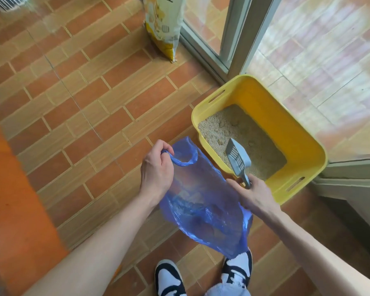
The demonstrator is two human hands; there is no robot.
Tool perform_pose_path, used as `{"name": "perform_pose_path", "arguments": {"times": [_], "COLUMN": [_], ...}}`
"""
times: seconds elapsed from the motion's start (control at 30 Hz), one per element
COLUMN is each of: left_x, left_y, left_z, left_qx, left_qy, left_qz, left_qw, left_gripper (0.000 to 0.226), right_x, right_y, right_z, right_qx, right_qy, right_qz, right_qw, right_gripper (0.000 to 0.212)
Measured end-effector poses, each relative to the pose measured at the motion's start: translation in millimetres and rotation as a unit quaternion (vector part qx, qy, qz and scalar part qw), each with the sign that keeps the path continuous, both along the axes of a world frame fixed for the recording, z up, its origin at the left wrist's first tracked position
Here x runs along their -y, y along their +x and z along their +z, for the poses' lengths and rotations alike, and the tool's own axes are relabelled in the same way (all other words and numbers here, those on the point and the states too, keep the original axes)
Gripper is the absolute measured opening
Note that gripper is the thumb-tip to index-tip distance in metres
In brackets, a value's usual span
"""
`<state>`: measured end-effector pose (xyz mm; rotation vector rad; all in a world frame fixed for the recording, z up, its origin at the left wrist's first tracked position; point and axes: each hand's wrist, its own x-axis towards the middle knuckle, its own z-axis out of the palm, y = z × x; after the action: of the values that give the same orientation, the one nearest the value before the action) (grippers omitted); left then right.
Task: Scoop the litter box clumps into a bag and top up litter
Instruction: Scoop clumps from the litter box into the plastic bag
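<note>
Left hand [156, 167] has its fingers [166, 148] curled round one handle loop of the blue plastic bag [203, 201], clamped on it; bag hangs down and right from that grip, mouth slack, translucent, floor tiles showing through. Right hand [251, 194] grips the handle of the grey slotted scoop [237, 155], fingers wrapped on it, exact finger layout hidden from this angle. Scoop head points up and away from the right fingers, sitting over the litter [226, 127] inside the yellow litter box [299, 142]; can't tell if it touches the litter or just hovers. A few darker clumps [221, 142] show in the litter just left of the scoop head. Box sits on the tiled floor [83, 107], directly beyond the right fingers, against the sliding glass door frame [233, 39]. Bag's lower edge runs between both hands, nearly reaching the right shoe [237, 268]. Yellow-and-white litter sack [165, 24] stands well beyond the left fingers, leaning at the door frame. Left shoe [169, 278] below the bag.
</note>
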<state>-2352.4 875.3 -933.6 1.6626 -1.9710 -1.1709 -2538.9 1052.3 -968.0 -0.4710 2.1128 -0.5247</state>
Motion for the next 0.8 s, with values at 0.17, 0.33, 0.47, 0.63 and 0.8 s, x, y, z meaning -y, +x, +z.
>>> {"name": "perform_pose_path", "arguments": {"times": [0.17,0.33,0.47,0.63,0.8], "left_x": [11,35,51,64,72], "left_y": [-26,-42,-52,-55,-58], "left_z": [-4,-21,-39,-45,-50], "left_qx": [-0.083,-0.122,-0.137,-0.119,-0.057], "left_qy": [0.012,-0.022,-0.024,0.032,-0.018], "left_qz": [-0.005,-0.029,-0.074,-0.201,-0.288], "left_qw": [0.996,0.992,0.987,0.972,0.956], "left_gripper": [0.015,0.028,0.034,0.037,0.027], "right_x": [17,48,71,75,74], "right_y": [-34,-82,-109,-131,-146], "right_z": [-2,-46,-93,-133,-143], "right_qx": [-0.080,-0.128,-0.187,-0.263,-0.363], "right_qy": [-0.019,-0.076,-0.056,0.006,0.020], "right_qz": [0.020,0.028,0.108,0.222,0.307], "right_qw": [0.996,0.988,0.975,0.939,0.880], "right_gripper": [0.049,0.042,0.041,0.041,0.035]}}
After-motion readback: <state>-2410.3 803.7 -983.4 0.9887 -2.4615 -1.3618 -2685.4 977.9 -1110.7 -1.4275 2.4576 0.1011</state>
